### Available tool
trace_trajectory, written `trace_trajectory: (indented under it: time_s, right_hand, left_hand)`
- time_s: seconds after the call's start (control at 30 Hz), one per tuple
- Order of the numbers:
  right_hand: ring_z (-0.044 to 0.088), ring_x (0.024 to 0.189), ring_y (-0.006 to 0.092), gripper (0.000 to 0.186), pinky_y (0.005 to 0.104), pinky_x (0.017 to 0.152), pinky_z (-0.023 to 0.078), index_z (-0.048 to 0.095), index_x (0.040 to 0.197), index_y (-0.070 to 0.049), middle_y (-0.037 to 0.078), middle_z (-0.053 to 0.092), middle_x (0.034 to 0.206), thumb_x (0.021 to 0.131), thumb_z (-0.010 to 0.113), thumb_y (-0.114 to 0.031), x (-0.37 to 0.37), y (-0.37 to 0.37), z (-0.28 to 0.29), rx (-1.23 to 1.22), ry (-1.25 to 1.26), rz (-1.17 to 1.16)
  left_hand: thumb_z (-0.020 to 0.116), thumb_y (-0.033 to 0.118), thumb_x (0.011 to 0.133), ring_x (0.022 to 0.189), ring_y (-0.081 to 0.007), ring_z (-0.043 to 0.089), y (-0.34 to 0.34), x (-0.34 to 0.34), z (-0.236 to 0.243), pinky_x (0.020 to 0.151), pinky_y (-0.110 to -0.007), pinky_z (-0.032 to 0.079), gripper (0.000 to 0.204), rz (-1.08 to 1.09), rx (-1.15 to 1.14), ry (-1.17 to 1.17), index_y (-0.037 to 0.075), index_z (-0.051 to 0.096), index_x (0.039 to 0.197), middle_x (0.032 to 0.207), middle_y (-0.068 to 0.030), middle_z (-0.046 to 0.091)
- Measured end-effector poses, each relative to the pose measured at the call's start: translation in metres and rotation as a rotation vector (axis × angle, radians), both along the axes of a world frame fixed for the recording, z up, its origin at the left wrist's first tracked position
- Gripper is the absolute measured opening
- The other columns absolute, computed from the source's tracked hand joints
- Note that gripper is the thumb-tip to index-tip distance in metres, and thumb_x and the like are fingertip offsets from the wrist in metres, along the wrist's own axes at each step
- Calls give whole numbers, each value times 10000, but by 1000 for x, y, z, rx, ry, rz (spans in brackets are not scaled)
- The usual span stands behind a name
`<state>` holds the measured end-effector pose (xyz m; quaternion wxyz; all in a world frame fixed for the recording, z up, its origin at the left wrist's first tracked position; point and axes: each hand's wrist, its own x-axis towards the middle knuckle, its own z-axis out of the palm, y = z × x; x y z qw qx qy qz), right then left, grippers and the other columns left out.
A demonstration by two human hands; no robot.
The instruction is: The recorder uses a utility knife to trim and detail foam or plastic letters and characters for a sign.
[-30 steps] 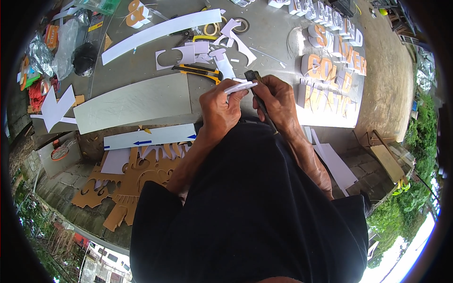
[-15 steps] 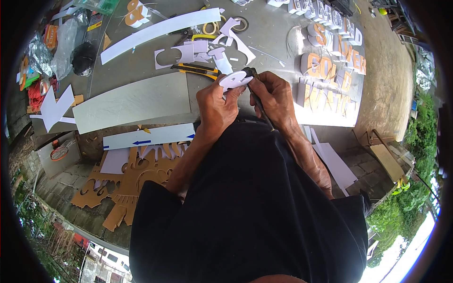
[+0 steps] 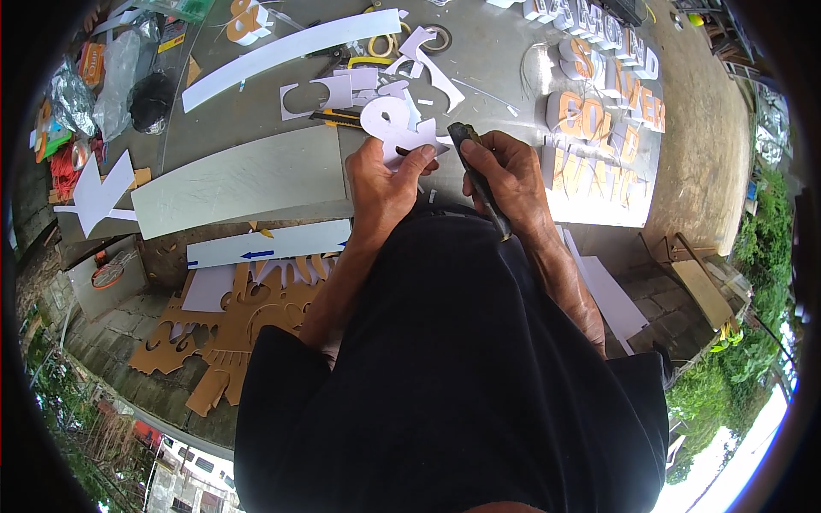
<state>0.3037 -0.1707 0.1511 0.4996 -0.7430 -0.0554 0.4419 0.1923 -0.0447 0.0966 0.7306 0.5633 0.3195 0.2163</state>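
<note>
My left hand (image 3: 376, 192) pinches a white flat ampersand-shaped cutout (image 3: 415, 137) between thumb and fingers, with its looped end raised to the upper left. Just to its right, my right hand (image 3: 517, 184) is closed around a long dark hand tool (image 3: 483, 181) with a thick upper end; its exact kind is unclear. The tool's upper end sits close beside the cutout's right tip, and its lower end points down toward my black shirt. Behind the cutout, a yellow and black utility knife (image 3: 335, 118) lies partly covered among white sheet scraps (image 3: 338, 92).
White-sided block letters with orange faces (image 3: 581, 115) stand at the right. A similar block symbol (image 3: 248, 24) sits far left of centre, near a long curved white strip (image 3: 291, 60) and tape rolls (image 3: 438, 38). A grey sheet (image 3: 244, 184) lies left; brown cutout offcuts (image 3: 231, 329) are below.
The cutout has tilted to face me more fully and shifted left, away from the tool. My right hand has drawn slightly right and down with the tool.
</note>
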Motion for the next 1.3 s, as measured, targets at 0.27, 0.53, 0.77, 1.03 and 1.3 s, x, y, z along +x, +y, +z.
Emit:
trace_trajectory:
  time_s: [0.27,0.53,0.77,1.03,1.3]
  right_hand:
    - [541,436,100,298,249,402,408,627,885,37,66,621,599,961,615,-251,-10,9,-7,21,-18,-10]
    - [524,428,93,300,241,396,394,621,855,20,61,612,592,950,624,-265,-9,7,-12,58,30,-55]
    - [510,431,86,332,236,405,383,614,881,14,45,595,587,959,627,-309,-9,2,-13,57,-26,-208]
    - [471,422,82,362,259,400,342,618,883,12,35,563,553,972,606,-339,-7,9,-15,-18,-25,-34]
    - [466,419,80,353,259,398,343,616,889,13,35,559,547,976,605,-329,-13,13,-11,9,-36,-52]
  left_hand:
    - [719,9,856,739,-184,724,-7,0,-3,662,-300,578,210,-53,281,35,-70,645,1035,853,-142,729]
    - [716,0,850,743,-173,725,-11,0,-14,646,-290,571,226,8,474,-21,-68,651,1056,844,-142,730]
    - [715,-13,851,739,-162,719,-9,0,-20,649,-289,559,163,35,413,-86,-79,671,993,830,-128,725]
    - [739,5,851,657,-103,629,-9,-5,-19,597,-254,500,92,1,388,-72,-28,675,908,771,-82,699]
    - [730,4,856,647,-96,623,-9,-2,-17,580,-257,491,78,26,429,-114,-9,682,916,757,-80,696]
